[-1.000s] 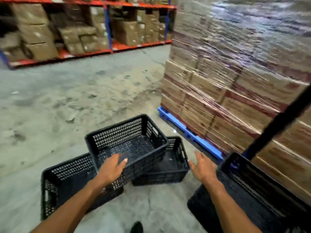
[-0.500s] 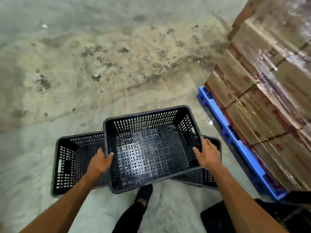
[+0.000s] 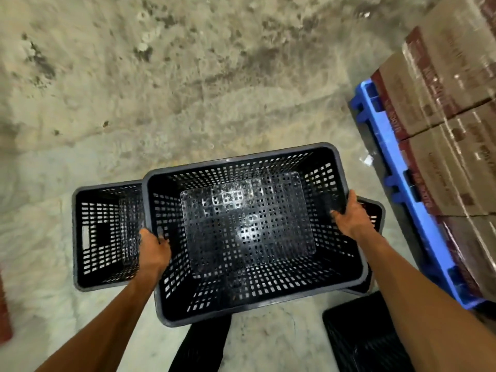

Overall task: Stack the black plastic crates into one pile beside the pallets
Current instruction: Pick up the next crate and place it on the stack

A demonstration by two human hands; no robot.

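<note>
A black perforated plastic crate (image 3: 249, 232) fills the middle of the view, held up above the floor. My left hand (image 3: 154, 251) grips its left rim and my right hand (image 3: 349, 216) grips its right rim. A second black crate (image 3: 104, 237) stands on the floor to the left, partly under the held one. A third crate (image 3: 374, 210) shows only a corner behind my right hand. A fourth black crate (image 3: 367, 342) lies at the bottom right, partly hidden by my right forearm.
A blue pallet (image 3: 397, 183) loaded with shrink-wrapped cardboard boxes (image 3: 456, 116) runs along the right side. Stained concrete floor (image 3: 188, 76) spreads ahead and to the left. My dark trouser leg (image 3: 201, 345) shows below the held crate.
Both hands closed on the top crate's rims and lifted it closer to the camera. The view tilted down from the shelves to the floor.
</note>
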